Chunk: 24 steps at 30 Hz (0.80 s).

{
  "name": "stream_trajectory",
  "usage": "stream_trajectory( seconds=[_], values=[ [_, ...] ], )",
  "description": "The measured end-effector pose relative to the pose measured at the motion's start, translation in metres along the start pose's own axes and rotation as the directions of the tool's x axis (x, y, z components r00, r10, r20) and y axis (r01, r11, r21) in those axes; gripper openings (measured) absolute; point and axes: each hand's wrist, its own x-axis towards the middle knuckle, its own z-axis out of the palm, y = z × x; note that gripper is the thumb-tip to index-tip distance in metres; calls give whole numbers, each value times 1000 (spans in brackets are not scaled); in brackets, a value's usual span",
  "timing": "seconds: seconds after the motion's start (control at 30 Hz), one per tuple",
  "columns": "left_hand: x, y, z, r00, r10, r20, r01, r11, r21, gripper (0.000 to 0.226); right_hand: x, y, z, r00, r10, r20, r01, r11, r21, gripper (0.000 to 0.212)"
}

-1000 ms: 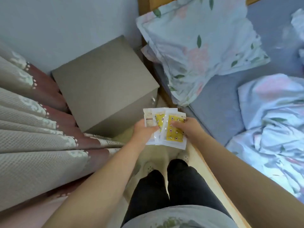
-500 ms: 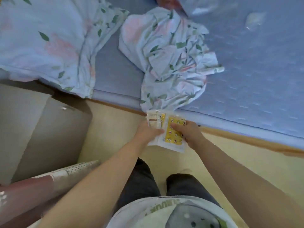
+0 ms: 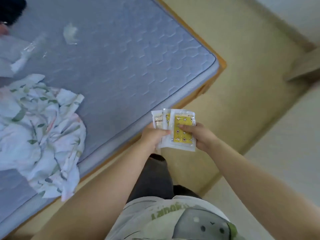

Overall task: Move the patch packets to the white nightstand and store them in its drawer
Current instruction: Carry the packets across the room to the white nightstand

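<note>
Patch packets, fanned: left hand pinching at 9 o'clock, right hand at 3; carry level, grips firm.

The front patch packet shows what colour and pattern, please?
The front patch packet is yellow with star figures; head view.

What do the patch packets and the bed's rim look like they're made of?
The patch packets are probably thin plastic film, whitish and see-through with a slight gloss; the yellow printed sheet shows through the front one. The bed rim looks like orange-toned wood with a smooth finish, though the blur leaves laminate possible.
</note>
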Motion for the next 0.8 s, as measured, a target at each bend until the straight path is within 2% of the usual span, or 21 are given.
stream_trajectory(
  seconds=[0.1,0.2,0.4,0.5,0.63,0.8],
  values=[
    [36,48,63,990,30,134,-44,993,106,36,10,-37,-51,990,-30,-136,49,988,144,16],
    [78,98,128,967,48,249,-97,978,187,37,26,-85,-100,954,-12,-298,90,964,250,30],
    [143,205,265,898,14,440,-187,917,351,32,40,-207,-200,866,12,-500,168,935,313,29],
    [165,247,336,870,-8,493,-239,868,436,36,37,-258,-252,826,30,-563,205,914,349,24],
    [189,287,424,827,-19,562,-335,786,520,26,42,-308,-325,792,67,-607,220,896,386,23],
    [235,342,529,803,15,596,-364,805,470,25,79,-394,-429,811,30,-585,215,913,346,21]
  ],
)
